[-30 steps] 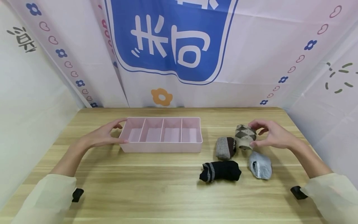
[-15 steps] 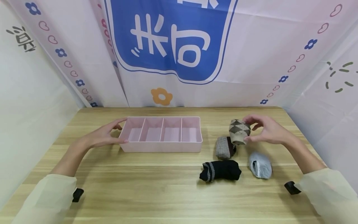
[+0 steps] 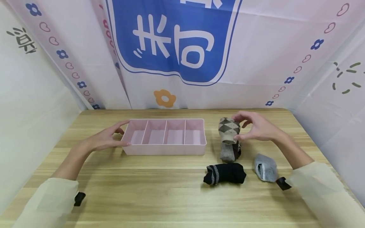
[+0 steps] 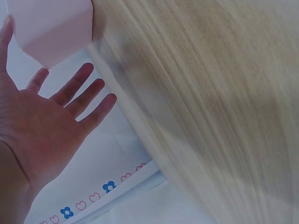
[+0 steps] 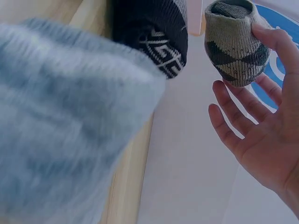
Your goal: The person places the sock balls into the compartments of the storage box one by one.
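Note:
My left hand (image 3: 105, 136) holds the left end of a pink divided box (image 3: 165, 149) between thumb and index finger. In the left wrist view its other fingers (image 4: 79, 84) extend apart below the box. My right hand (image 3: 255, 128) pinches a rolled argyle sock (image 3: 229, 128), brown and beige, between thumb and fingers. In the right wrist view this sock's open cuff faces up. The head view shows it overlapping a grey and dark brown rolled sock (image 3: 227, 153). Nearer me lies a rolled black sock (image 3: 229, 173) with a striped band. A light grey-blue rolled sock (image 3: 265, 167) lies to its right.
The box has several compartments, split by thin upright dividers (image 3: 165, 133). It stands on a wooden table (image 3: 159, 193) near the back edge. Printed cloth (image 3: 242, 63) hangs behind and along both sides. A black strap end (image 3: 283, 183) hangs from the right sleeve beside the grey-blue sock.
My right hand has lifted the argyle sock from the table and carried it left, over the grey and brown sock. The left hand and the box have stayed in place.

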The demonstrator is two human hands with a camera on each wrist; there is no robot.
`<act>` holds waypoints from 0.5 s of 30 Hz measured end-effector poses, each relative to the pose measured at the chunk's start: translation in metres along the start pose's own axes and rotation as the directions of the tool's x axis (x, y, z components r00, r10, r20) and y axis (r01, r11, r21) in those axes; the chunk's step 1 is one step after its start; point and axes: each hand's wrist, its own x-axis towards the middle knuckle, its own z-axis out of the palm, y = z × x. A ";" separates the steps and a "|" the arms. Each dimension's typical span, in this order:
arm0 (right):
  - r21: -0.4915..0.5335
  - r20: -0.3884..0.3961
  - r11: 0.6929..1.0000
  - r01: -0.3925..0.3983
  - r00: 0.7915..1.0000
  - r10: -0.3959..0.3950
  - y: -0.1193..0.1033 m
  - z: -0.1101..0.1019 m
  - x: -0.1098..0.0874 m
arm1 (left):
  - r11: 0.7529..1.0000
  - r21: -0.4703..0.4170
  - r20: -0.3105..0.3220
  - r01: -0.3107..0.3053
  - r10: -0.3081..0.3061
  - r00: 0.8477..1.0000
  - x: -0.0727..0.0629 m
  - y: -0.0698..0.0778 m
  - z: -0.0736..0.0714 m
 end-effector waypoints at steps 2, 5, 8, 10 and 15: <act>0.009 0.004 1.000 0.000 1.000 0.000 -0.001 0.002 0.003 | 1.000 -0.004 0.004 0.002 -0.002 1.000 0.000 0.000 0.000; 0.021 0.009 1.000 -0.007 1.000 0.007 -0.002 0.004 0.007 | 1.000 -0.011 0.012 0.008 -0.008 1.000 0.000 0.000 0.000; 0.029 0.014 1.000 -0.010 1.000 0.010 -0.004 0.006 0.011 | 1.000 -0.019 0.017 0.007 -0.007 1.000 0.000 0.000 0.000; 0.034 0.018 0.999 -0.009 1.000 0.008 -0.005 0.007 0.014 | 1.000 -0.023 0.020 0.006 -0.006 1.000 0.000 0.000 0.000; 0.051 0.029 0.999 -0.002 1.000 0.001 -0.009 0.010 0.022 | 0.999 -0.032 0.031 0.020 -0.019 0.999 -0.001 0.001 -0.001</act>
